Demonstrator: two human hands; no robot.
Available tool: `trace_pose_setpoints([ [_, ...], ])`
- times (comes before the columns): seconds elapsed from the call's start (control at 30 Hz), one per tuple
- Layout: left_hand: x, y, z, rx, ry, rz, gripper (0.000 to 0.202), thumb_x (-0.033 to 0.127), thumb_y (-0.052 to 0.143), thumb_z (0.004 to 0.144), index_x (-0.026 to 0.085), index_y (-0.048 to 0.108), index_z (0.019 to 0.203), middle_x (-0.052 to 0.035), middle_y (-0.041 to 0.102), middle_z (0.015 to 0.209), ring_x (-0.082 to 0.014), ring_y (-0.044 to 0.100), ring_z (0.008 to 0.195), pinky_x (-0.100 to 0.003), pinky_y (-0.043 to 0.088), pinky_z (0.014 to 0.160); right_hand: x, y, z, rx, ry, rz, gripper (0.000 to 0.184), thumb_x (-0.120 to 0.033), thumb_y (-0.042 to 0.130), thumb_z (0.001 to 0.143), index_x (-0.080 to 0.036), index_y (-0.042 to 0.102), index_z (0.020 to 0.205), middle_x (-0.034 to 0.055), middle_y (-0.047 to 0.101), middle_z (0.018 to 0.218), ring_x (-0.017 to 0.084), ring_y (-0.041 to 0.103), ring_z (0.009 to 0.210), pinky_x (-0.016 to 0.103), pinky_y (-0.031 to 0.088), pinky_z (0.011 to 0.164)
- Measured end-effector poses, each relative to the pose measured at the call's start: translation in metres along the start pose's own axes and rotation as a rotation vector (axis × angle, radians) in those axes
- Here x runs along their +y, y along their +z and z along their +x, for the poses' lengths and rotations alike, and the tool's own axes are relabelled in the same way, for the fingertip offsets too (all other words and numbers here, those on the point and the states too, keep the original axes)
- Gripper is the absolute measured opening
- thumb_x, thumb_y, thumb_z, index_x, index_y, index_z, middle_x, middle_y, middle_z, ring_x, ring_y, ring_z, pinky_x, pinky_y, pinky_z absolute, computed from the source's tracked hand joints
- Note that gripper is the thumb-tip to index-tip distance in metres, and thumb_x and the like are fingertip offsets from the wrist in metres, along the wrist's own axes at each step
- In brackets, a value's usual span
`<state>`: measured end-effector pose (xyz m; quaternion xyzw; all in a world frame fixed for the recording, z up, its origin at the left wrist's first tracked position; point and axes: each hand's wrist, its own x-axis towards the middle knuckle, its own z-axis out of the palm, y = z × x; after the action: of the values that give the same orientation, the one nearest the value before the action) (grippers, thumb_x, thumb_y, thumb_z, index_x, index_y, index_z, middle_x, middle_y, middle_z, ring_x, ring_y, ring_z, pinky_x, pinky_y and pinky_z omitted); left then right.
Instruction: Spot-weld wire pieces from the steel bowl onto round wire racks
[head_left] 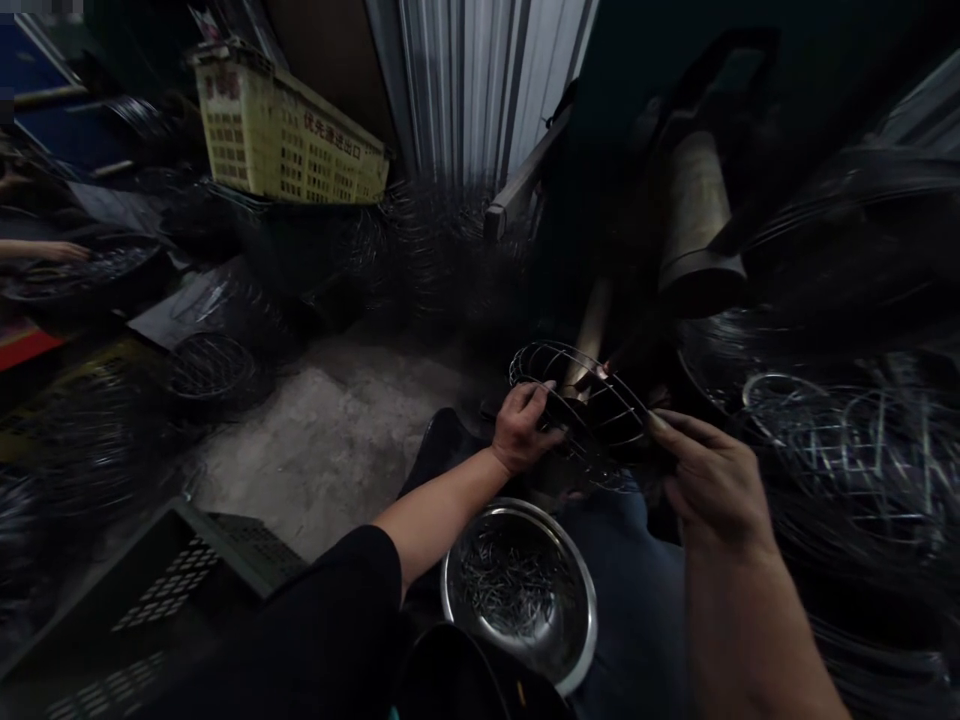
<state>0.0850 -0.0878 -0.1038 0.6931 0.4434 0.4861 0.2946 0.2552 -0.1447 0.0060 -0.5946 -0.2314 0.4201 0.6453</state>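
The wire basket [609, 392] is held right of centre, above the person's lap, its long axis slanting from far left to near right, between the two hands; from the left, another person's hand [64, 251] rests at a dark tub of metal pieces; a green crate [240, 545] stands low in the near corner, a yellow crate [292, 140] higher and farther back, with bare floor [300, 440] between; next comes the left hand [523, 428], half curled, its fingertips on the basket's near-left rim; below it sits a metal bowl [574, 600] with short metal pins [506, 585] inside; a rod [596, 320] shows through and behind the basket's wires, though whether they touch I cannot tell; then the right hand [712, 470], thumb and forefinger pinched on the rim at the basket's right end; neither hand is nearer, since both touch it, at opposite ends of that slant; farthest right, heaped wirework [862, 440] lies just beside the right hand.
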Motion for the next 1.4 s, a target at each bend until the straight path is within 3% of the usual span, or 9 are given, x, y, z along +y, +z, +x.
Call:
trace_pose_setpoints([
  [0.23, 0.006, 0.000, 0.003, 0.013, -0.099, -0.065, 0.052, 0.024, 0.078, 0.071, 0.023, 0.069, 0.123, -0.0121, 0.064, 0.128, -0.0301, 0.055, 0.126, -0.047, 0.039, 0.115, -0.009, 0.011, 0.019, -0.051, 0.057, -0.030, 0.040, -0.027, 0.097, 0.032, -0.016, 0.078, 0.065, 0.0017, 0.069, 0.058, 0.011, 0.060, 0.052, 0.020, 0.050, 0.049],
  [0.43, 0.008, -0.004, 0.001, -0.002, -0.125, -0.070, 0.057, 0.020, 0.081, 0.065, 0.023, 0.070, 0.121, -0.0110, 0.066, 0.128, -0.0309, 0.056, 0.126, -0.044, 0.039, 0.117, -0.011, -0.009, 0.017, -0.122, 0.161, -0.064, 0.055, -0.033, 0.101, 0.027, -0.018, 0.080, 0.075, 0.0034, 0.073, 0.068, 0.013, 0.066, 0.059, 0.020, 0.055, 0.055],
  [0.57, 0.008, -0.005, 0.000, 0.003, -0.141, -0.134, 0.057, 0.023, 0.084, 0.066, 0.021, 0.070, 0.121, -0.0119, 0.065, 0.129, -0.0306, 0.056, 0.126, -0.043, 0.039, 0.117, -0.007, -0.015, 0.016, -0.096, 0.111, -0.051, 0.052, -0.029, 0.100, 0.027, -0.016, 0.079, 0.072, 0.0057, 0.073, 0.067, 0.015, 0.067, 0.060, 0.022, 0.056, 0.056],
  [0.83, 0.008, -0.004, 0.002, 0.082, -0.208, -0.221, 0.059, 0.023, 0.090, 0.061, 0.019, 0.070, 0.116, -0.0126, 0.064, 0.128, -0.0304, 0.057, 0.125, -0.042, 0.040, 0.116, -0.012, 0.007, 0.027, -0.124, 0.028, -0.098, 0.042, -0.028, 0.098, 0.035, -0.018, 0.079, 0.070, 0.0021, 0.072, 0.065, 0.014, 0.064, 0.056, 0.023, 0.052, 0.050],
  [1.0, 0.006, 0.000, -0.001, 0.084, -0.210, -0.236, 0.058, 0.025, 0.090, 0.061, 0.020, 0.070, 0.115, -0.0114, 0.066, 0.126, -0.0294, 0.058, 0.125, -0.040, 0.041, 0.115, -0.009, -0.023, 0.017, -0.179, 0.090, -0.129, 0.044, -0.034, 0.096, 0.041, -0.019, 0.081, 0.080, 0.0044, 0.074, 0.072, 0.016, 0.067, 0.061, 0.023, 0.054, 0.054],
  [1.13, 0.006, 0.003, -0.002, 0.090, -0.216, -0.248, 0.062, 0.026, 0.092, 0.059, 0.018, 0.069, 0.116, -0.0116, 0.066, 0.125, -0.0293, 0.059, 0.123, -0.040, 0.041, 0.115, -0.002, -0.038, 0.012, -0.105, 0.157, -0.106, 0.045, -0.027, 0.097, 0.033, -0.019, 0.080, 0.073, 0.0054, 0.073, 0.066, 0.017, 0.066, 0.054, 0.024, 0.053, 0.048],
  [1.23, 0.007, 0.003, -0.002, 0.152, -0.290, -0.274, 0.064, 0.027, 0.093, 0.057, 0.017, 0.068, 0.115, -0.0111, 0.066, 0.121, -0.0278, 0.060, 0.118, -0.040, 0.043, 0.112, -0.004, -0.026, 0.017, -0.096, 0.076, -0.084, 0.045, -0.026, 0.098, 0.031, -0.018, 0.079, 0.072, 0.0043, 0.073, 0.065, 0.016, 0.066, 0.055, 0.024, 0.054, 0.050],
  [1.4, 0.001, 0.006, 0.003, 0.217, -0.384, -0.348, 0.062, 0.026, 0.093, 0.057, 0.019, 0.067, 0.113, -0.0068, 0.065, 0.116, -0.0242, 0.062, 0.113, -0.038, 0.046, 0.107, -0.016, 0.008, 0.031, -0.193, 0.023, -0.145, 0.046, -0.030, 0.099, 0.035, -0.017, 0.080, 0.074, 0.0036, 0.073, 0.067, 0.014, 0.066, 0.059, 0.022, 0.053, 0.055],
])
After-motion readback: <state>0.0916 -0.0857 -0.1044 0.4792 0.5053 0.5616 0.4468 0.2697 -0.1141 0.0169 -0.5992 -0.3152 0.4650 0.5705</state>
